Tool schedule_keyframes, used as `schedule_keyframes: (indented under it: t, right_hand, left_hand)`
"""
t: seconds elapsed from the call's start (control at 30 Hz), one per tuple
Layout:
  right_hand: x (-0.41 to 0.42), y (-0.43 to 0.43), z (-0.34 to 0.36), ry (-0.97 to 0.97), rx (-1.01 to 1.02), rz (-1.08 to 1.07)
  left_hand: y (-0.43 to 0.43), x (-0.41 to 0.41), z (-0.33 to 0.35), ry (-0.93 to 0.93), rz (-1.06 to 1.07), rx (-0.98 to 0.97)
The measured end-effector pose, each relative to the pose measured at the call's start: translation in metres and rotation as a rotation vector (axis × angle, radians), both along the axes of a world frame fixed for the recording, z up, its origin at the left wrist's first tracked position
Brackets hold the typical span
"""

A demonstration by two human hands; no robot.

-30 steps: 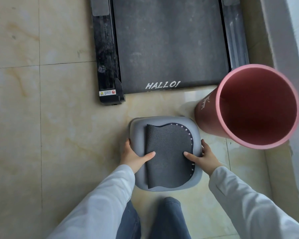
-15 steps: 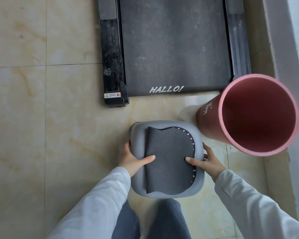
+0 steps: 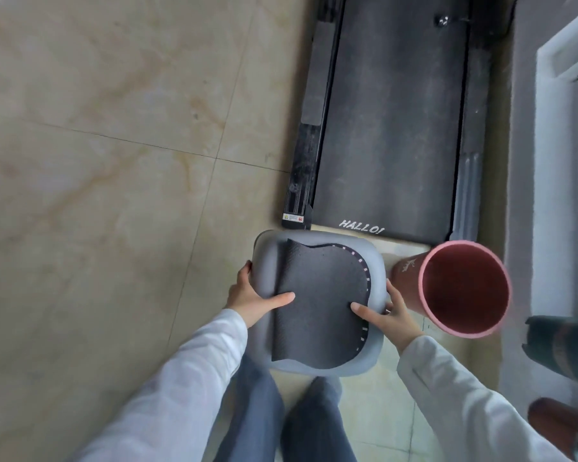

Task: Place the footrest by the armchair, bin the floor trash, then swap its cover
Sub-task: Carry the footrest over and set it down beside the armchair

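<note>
Both hands grip a grey footrest over the tiled floor.

The left hand (image 3: 252, 300) and right hand (image 3: 389, 316) clasp opposite edges of the footrest (image 3: 317, 305), thumbs pressed on its dark textured pad (image 3: 321, 295). A pink bin (image 3: 454, 288) stands just beside it, right; the treadmill (image 3: 391, 128) lies beyond.

Tiled floor (image 3: 97, 195) under treadmill (image 3: 391, 128), bin (image 3: 411, 278)
</note>
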State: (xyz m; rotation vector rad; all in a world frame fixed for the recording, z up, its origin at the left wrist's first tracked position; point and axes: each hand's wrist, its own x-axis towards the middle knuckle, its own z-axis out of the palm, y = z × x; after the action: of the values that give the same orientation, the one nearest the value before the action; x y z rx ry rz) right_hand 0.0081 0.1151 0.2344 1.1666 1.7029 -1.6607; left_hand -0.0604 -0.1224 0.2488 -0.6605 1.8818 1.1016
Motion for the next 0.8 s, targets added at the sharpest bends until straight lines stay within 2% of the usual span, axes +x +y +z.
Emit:
schedule_keyframes:
  t: [0.27,0.43,0.6,0.8]
  right_hand:
    - [-0.063,-0.088,0.099,0.041,0.02,0.141]
    - [-0.116,-0.156,0.152,0.11,-0.038,0.246]
    - [-0.167,-0.21,0.168,0.202,-0.043,0.34]
    - [-0.237,-0.26,0.173,0.206,-0.072,0.407]
  left_hand:
    - [-0.096,-0.028,0.112,0.026,0.115,0.007]
    - [-0.167,-0.052,0.163,0.053,0.192,-0.002]
    - [-0.222,-0.082,0.188,0.113,0.273,-0.003]
    - [-0.274,-0.136,0.199,0.158,0.341,-0.013]
